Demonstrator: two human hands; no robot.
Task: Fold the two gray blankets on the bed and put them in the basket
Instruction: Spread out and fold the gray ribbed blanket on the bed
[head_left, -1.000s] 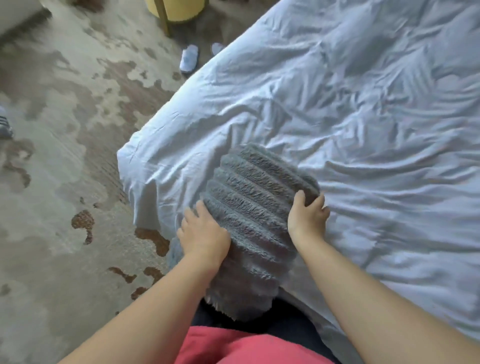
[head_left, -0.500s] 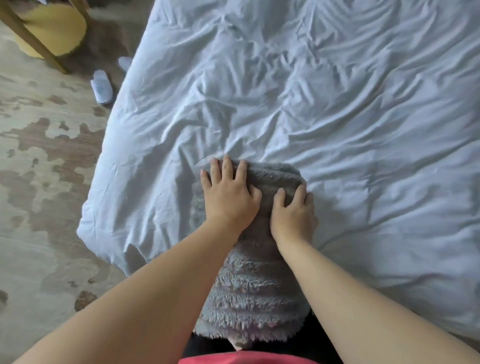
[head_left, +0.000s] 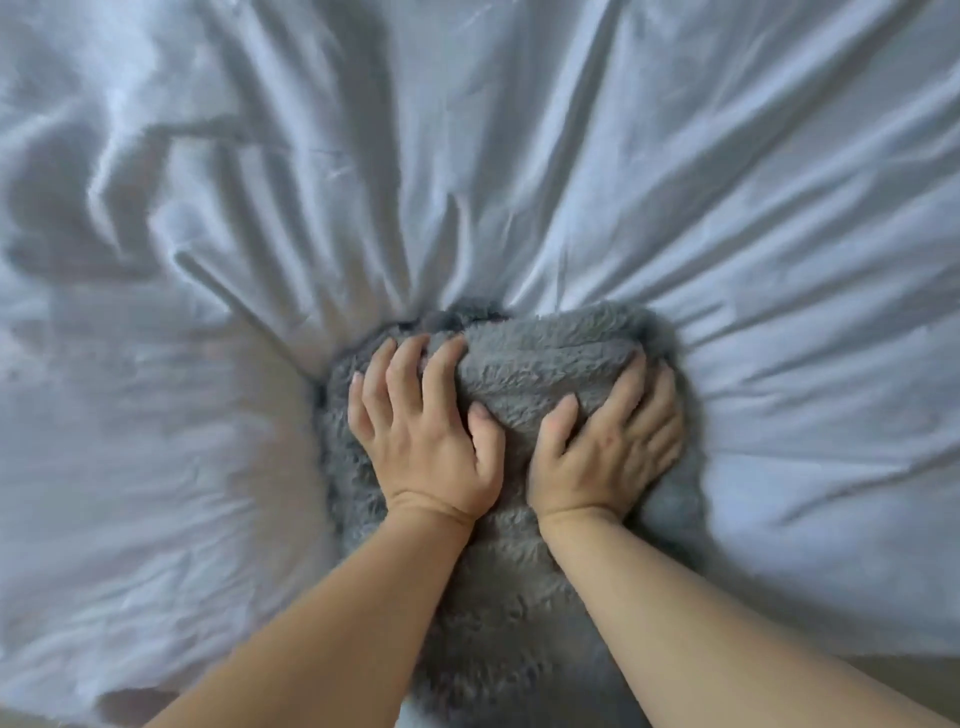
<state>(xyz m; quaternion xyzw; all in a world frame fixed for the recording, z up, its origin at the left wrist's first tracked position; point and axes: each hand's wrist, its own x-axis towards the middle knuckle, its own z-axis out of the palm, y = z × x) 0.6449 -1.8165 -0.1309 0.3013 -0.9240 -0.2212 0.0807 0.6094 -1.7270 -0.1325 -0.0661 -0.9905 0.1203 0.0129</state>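
A folded gray fluffy blanket (head_left: 524, 384) lies on the bed near its front edge, its near end running down toward my body between my forearms. My left hand (head_left: 423, 431) presses down on the blanket's left part, fingers spread and slightly bent into the pile. My right hand (head_left: 608, 441) presses on the right part, fingers lying along the bundle's right side and thumb dug into the fabric. The blanket bulges between the two thumbs. I see no second blanket and no basket.
The pale blue bed sheet (head_left: 571, 156) fills nearly the whole view, with creases fanning out from the blanket. A strip of floor (head_left: 904, 670) shows at the lower right beyond the bed's edge.
My view has shifted right and closer over the bed, and the floor, slippers and yellow object are out of sight. Both hands slid forward on top of the blanket, which now sinks into the sheet.
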